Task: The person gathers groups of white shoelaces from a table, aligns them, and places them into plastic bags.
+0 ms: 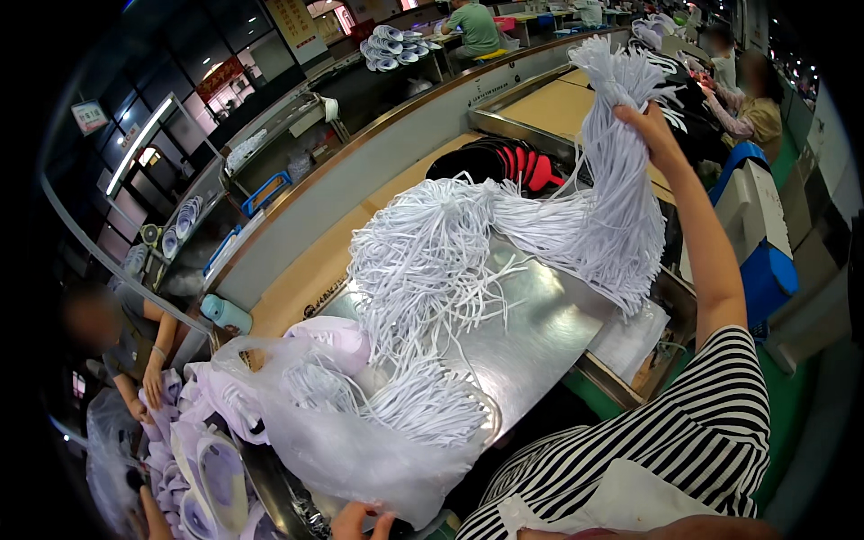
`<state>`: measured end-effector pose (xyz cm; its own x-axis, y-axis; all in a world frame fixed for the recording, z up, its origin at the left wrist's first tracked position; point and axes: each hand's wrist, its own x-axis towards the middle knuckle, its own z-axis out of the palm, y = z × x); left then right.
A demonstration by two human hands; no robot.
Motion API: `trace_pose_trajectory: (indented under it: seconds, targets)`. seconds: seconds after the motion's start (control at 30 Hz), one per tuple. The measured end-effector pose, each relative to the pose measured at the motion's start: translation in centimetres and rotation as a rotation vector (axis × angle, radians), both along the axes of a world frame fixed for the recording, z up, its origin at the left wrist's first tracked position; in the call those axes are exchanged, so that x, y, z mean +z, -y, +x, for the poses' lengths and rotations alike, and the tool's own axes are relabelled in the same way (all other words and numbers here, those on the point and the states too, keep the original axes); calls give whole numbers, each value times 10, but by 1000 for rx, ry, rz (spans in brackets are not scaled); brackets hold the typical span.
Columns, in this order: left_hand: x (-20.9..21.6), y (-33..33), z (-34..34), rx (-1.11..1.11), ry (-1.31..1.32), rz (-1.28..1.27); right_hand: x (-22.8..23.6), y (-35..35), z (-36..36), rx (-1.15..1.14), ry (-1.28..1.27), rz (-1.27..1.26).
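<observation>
My right hand (643, 126) is raised at the right, closed around the upper part of a thick bundle of white shoelaces (621, 171). Its lower end droops onto the metal tabletop (531, 315), beside a loose heap of white shoelaces (423, 252). Partly cut off by the lower edge, my left hand (362, 522) shows fingers slightly bent and apart, close to a clear plastic bag (360, 463). More shoelaces (423, 405) lie in and beside the bag's mouth. A pale lilac shoe (333, 337) sits behind the bag.
Black and red flat pieces (517, 166) lie behind the heap. Pale lilac shoes (211, 477) crowd the lower left, where a co-worker's hand (153, 387) touches them. A light-blue bottle (225, 313) stands by the long partition (297, 216). A blue-and-white machine (756, 225) stands right of my arm.
</observation>
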<state>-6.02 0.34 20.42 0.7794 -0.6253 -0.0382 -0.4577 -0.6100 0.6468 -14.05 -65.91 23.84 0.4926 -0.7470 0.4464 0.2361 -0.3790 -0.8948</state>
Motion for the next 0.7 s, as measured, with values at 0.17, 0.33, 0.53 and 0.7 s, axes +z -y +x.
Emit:
trace_pose_trajectory:
  seconds: [0.17,0.33,0.53,0.7]
  targets:
    - [-15,-1,7,-101,137,-92,12,-37,7,61,-416,-91]
    - [3,10,-7,0,54,-35,-96,-57,110,180,-107,-82]
    - [-10,-5,8,413,120,-524,-61,-89,86,277,-130,114]
    - [14,45,52,347,548,-303,-22,-121,35,460,55,382]
